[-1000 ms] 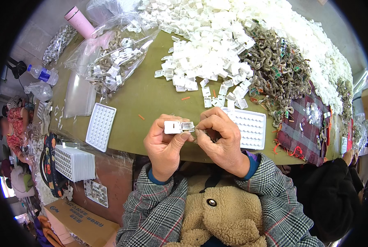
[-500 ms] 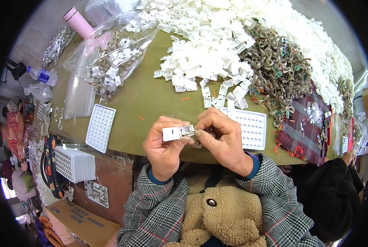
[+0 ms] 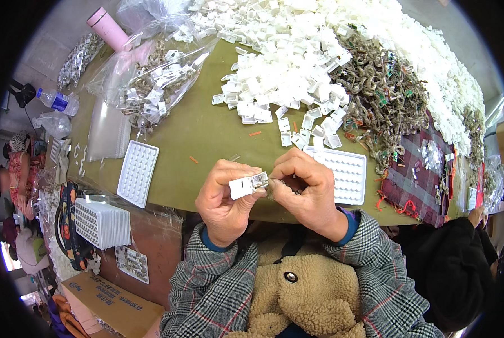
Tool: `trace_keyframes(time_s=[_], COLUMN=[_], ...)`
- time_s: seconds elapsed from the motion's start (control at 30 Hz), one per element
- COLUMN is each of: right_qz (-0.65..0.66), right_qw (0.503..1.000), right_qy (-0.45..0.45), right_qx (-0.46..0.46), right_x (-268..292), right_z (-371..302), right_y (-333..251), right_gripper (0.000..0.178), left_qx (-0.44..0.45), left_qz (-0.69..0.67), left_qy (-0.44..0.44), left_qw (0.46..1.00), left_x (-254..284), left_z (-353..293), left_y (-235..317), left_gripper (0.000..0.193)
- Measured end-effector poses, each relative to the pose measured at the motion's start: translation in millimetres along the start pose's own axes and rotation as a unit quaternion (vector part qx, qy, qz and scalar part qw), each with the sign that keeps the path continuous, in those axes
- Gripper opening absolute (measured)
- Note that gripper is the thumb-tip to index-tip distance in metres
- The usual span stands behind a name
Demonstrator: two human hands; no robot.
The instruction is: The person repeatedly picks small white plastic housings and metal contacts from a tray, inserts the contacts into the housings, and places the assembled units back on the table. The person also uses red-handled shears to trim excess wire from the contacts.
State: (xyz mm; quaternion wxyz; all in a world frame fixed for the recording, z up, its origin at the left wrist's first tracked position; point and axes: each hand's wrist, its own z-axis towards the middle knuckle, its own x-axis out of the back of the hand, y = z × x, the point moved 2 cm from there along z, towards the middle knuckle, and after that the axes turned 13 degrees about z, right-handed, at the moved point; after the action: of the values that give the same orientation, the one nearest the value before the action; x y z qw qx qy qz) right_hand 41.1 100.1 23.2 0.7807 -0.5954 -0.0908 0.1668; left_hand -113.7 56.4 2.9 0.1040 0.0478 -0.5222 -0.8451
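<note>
Between the thumb and fingers of my left hand (image 3: 225, 197) is a small white plastic case (image 3: 242, 187), its lid hinged up. My right hand (image 3: 305, 190) pinches thin wires (image 3: 270, 181) at the case's right end; its fingers partly hide the rest of the wire bundle. Both hands are held close together over the table's near edge. Beyond them a heap of similar white cases (image 3: 286, 67) spreads over the table. To its right lies a pile of coiled grey-brown wires with small green boards (image 3: 384, 93).
White dimpled trays lie left (image 3: 137, 173) and right (image 3: 348, 177) of my hands. A stack of trays (image 3: 103, 225) stands at the lower left, above a cardboard box (image 3: 111, 298). A clear bag of parts (image 3: 156, 84), a pink bottle (image 3: 107, 28) and checked cloth (image 3: 418, 169) surround the work area.
The white case has shifted slightly to the right and tilted, its right end now higher. My right fingers have stayed at its end, with a small shift in the pinch.
</note>
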Motion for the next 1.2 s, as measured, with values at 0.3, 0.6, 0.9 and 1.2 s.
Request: trace_keyframes(time_s=[0.3, 0.6, 0.9, 1.2], right_qz=[0.092, -0.082, -0.076, -0.198], right_qw=[0.989, 0.99, 0.988, 0.974], right_qy=[-0.043, 0.049, 0.02, 0.108], right_qx=[-0.11, 0.1, 0.132, 0.008], right_x=[6.0, -6.1, -9.0, 73.8], right_z=[3.6, 3.7, -8.3, -29.7], right_y=[1.5, -2.8, 1.5, -24.0], right_gripper=[0.005, 0.017, 0.012, 0.009], left_qx=[0.067, 0.311, 0.266, 0.29], left_qz=[-0.129, -0.352, -0.145, -0.238], left_qy=[-0.031, 0.037, -0.016, 0.035], left_qw=[0.989, 0.882, 0.953, 0.926], left_x=[-0.2, -2.2, -13.7, -2.7], left_z=[4.4, 3.8, -8.1, -5.5], left_y=[-5.7, -15.3, -0.5, -12.2], left_gripper=[0.021, 0.031, 0.028, 0.021])
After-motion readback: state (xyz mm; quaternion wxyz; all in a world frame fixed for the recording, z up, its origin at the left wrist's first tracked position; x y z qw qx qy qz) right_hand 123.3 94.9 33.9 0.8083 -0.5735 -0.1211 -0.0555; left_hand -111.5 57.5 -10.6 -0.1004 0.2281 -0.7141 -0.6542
